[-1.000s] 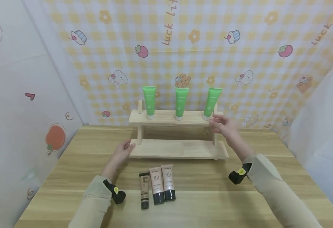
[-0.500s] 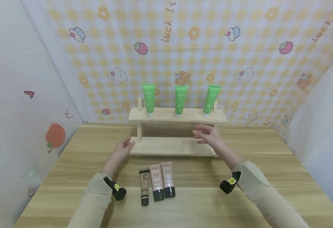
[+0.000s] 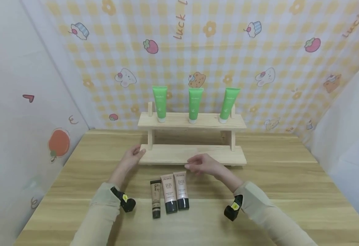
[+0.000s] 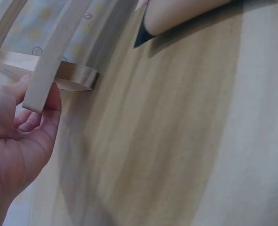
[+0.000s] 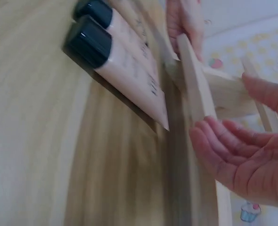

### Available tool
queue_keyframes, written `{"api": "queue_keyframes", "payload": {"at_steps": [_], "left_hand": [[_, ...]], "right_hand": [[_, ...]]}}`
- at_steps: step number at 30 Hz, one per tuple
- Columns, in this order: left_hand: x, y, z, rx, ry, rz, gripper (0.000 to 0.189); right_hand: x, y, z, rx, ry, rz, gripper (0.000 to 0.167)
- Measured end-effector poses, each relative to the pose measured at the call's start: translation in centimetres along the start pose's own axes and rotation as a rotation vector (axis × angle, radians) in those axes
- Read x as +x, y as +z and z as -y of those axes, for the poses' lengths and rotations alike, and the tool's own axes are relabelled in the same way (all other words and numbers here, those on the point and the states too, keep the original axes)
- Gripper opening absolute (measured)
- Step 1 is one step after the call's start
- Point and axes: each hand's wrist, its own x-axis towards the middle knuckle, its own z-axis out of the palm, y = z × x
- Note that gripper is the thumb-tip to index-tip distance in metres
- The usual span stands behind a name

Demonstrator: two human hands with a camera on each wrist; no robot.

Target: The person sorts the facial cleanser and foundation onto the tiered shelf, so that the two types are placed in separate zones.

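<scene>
A two-tier wooden shelf (image 3: pixel 179 154) stands at the back of the table. My left hand (image 3: pixel 131 158) pinches the left end of its lower board, thumb on top and fingers beneath, as the left wrist view shows. My right hand (image 3: pixel 205 164) is empty, its fingers loosely bent, at the front edge of the lower board and close to the top of a pink BB cream tube (image 3: pixel 181 188). Beside that tube lie a second BB cream tube (image 3: pixel 168 191) and a slimmer tan tube (image 3: pixel 156 198) with black ends, caps toward me.
On the upper board stand three green tubes, a left one (image 3: pixel 160 102), a middle one (image 3: pixel 194 104) and a right one (image 3: pixel 228 104), which leans right. A checked cloth backdrop (image 3: pixel 173 68) hangs directly behind the shelf.
My right hand has moved from beside the right green tube down and left to the front of the lower board. My left hand stays on the shelf's left end.
</scene>
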Motion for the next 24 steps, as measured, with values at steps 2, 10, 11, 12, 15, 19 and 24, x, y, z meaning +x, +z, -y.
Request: {"api": "queue_keyframes", "payload": {"at_steps": [2, 10, 11, 12, 15, 19, 24], "left_hand": [[0.1, -0.2, -0.2, 0.024, -0.007, 0.005, 0.064], [0.3, -0.8, -0.9, 0.104, -0.036, 0.052, 0.065], [0.3, -0.9, -1.0, 0.115, -0.042, 0.059, 0.065], [0.3, -0.9, -1.1, 0.119, -0.051, 0.064, 0.065], [0.5, -1.0, -1.5, 0.12, -0.071, 0.081, 0.064], [0.8, -1.1, -2.0, 0.077, -0.094, 0.093, 0.063], [1.0, -1.0, -2.0, 0.056, -0.119, 0.098, 0.061]], "right_hand": [[0.2, 0.7, 0.0, -0.024, 0.021, 0.005, 0.048], [0.5, 3.0, -0.6, -0.096, 0.13, -0.015, 0.051], [0.5, 3.3, -0.7, -0.113, 0.14, -0.022, 0.055], [0.5, 3.6, -0.8, -0.118, 0.153, -0.026, 0.059], [0.6, 4.5, -0.8, -0.118, 0.169, -0.048, 0.062], [0.9, 5.2, -0.8, -0.118, 0.176, -0.07, 0.051], [1.1, 5.5, -1.0, -0.099, 0.196, -0.063, 0.046]]}}
